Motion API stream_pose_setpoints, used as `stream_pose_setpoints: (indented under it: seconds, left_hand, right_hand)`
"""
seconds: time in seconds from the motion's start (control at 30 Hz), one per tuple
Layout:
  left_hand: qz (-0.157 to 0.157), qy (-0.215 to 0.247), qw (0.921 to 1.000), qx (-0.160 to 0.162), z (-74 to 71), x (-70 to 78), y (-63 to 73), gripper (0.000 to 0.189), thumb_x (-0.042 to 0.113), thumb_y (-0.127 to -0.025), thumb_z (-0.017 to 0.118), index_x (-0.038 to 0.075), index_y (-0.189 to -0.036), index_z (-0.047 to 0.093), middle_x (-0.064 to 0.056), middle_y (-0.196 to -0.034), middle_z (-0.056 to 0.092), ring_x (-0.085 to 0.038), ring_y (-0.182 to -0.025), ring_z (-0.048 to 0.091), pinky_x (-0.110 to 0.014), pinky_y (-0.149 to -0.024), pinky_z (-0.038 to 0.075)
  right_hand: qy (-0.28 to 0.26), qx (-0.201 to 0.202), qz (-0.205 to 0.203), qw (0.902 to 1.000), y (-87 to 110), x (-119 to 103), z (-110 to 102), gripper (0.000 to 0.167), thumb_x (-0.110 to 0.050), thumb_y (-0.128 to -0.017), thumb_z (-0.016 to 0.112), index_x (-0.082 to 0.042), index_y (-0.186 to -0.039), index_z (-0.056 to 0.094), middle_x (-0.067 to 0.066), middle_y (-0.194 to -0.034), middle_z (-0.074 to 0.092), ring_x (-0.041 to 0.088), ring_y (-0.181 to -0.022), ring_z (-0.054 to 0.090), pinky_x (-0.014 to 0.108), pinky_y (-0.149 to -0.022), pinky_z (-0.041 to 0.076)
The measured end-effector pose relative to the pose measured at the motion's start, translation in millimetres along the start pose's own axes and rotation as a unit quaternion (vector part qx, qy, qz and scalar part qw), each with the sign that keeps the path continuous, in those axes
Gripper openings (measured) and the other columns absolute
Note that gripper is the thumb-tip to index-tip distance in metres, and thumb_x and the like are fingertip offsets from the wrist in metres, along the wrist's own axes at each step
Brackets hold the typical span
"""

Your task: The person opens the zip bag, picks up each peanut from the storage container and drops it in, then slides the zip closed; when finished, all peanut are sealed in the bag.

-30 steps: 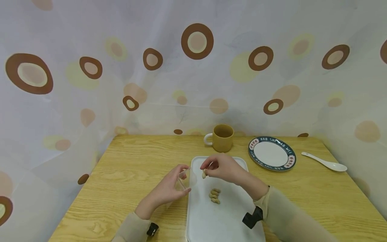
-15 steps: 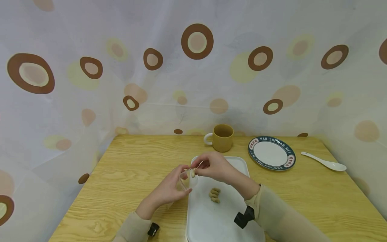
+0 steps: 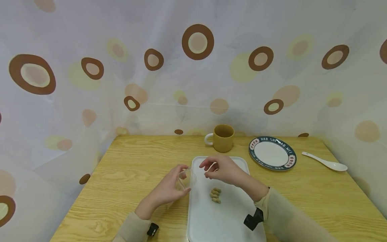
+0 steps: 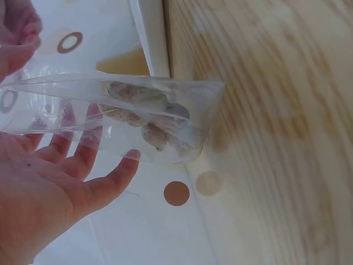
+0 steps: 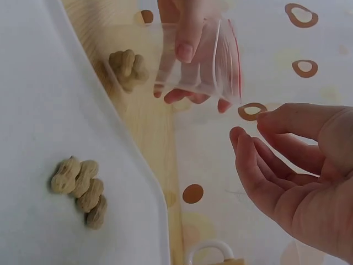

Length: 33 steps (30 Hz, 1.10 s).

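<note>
My left hand (image 3: 164, 190) holds a clear zip-lock bag (image 3: 188, 179) upright beside the tray's left edge, its mouth spread between thumb and fingers. Several peanuts (image 5: 128, 65) lie at the bottom of the bag, seen in both wrist views. To the right of the bag's mouth, my right hand (image 3: 225, 170) hovers over the tray, apart from the bag. Its thumb and fingers are loosely bent with a gap between them and hold nothing. Below it, several unshelled peanuts (image 3: 215, 195) lie in a short row on the white tray (image 3: 223, 222).
A mustard mug (image 3: 223, 138) with a white handle stands behind the tray. To its right are a dark-rimmed plate (image 3: 270, 153) and a white spoon (image 3: 326, 162). Patterned curtain (image 3: 169, 84) surrounds the wooden table (image 3: 127, 168) at the back and sides.
My right hand carried a peanut left to the bag's mouth, let it go, and moved back right without it. The left hand and bag stayed nearly still.
</note>
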<state>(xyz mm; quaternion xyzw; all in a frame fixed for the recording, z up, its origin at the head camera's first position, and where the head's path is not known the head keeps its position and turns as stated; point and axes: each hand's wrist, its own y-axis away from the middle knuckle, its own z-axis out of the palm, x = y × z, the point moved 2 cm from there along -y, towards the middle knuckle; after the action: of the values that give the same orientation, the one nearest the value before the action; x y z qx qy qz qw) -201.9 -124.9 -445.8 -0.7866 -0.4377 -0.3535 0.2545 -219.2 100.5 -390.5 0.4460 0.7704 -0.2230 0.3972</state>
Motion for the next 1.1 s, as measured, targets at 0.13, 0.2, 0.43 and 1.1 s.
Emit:
stream_pose_setpoints:
  seconds: [0.13,0.2,0.43,1.1]
  left_hand:
    - [-0.001,-0.003,1.0,0.002,-1.0,-0.3,-0.7,0.068,0.017,-0.083,0.076,0.004,-0.14,0.041,-0.023,-0.13,0.056,-0.031,-0.116,0.059,-0.054,-0.097,0.048]
    - [-0.001,-0.007,1.0,0.002,-1.2,-0.7,-0.5,0.068,0.017,-0.083,0.076,0.005,-0.14,0.04,-0.023,-0.131,0.056,-0.031,-0.117,0.059,-0.055,-0.097,0.048]
    - [0.006,-0.011,0.9999,0.003,-2.5,-0.9,-0.5,0.067,0.019,-0.084,0.075,0.006,-0.14,0.041,-0.023,-0.131,0.055,-0.031,-0.117,0.058,-0.054,-0.097,0.048]
    - [0.004,-0.007,0.9999,0.007,-3.2,-0.3,1.3,0.067,0.016,-0.084,0.075,0.004,-0.139,0.04,-0.023,-0.129,0.054,-0.031,-0.117,0.057,-0.054,-0.097,0.047]
  right_hand:
    - [0.017,-0.006,0.02,0.9996,5.0,15,-4,0.021,-0.006,-0.087,0.071,-0.008,-0.109,0.07,0.002,-0.091,0.065,0.012,-0.08,0.065,0.024,-0.069,0.055]
    - [0.03,-0.011,0.026,0.9992,7.7,22,-5,0.022,-0.007,-0.087,0.072,-0.008,-0.109,0.07,0.002,-0.091,0.065,0.012,-0.08,0.064,0.023,-0.068,0.054]
    - [0.06,-0.031,0.053,0.9963,13.7,44,-4,0.024,-0.006,-0.087,0.072,-0.007,-0.111,0.069,0.0,-0.089,0.063,0.013,-0.075,0.06,0.024,-0.066,0.051]
    - [0.05,-0.064,0.105,0.9912,13.8,67,8,0.024,-0.002,-0.084,0.072,-0.008,-0.106,0.069,0.002,-0.087,0.061,0.015,-0.07,0.059,0.028,-0.064,0.053]
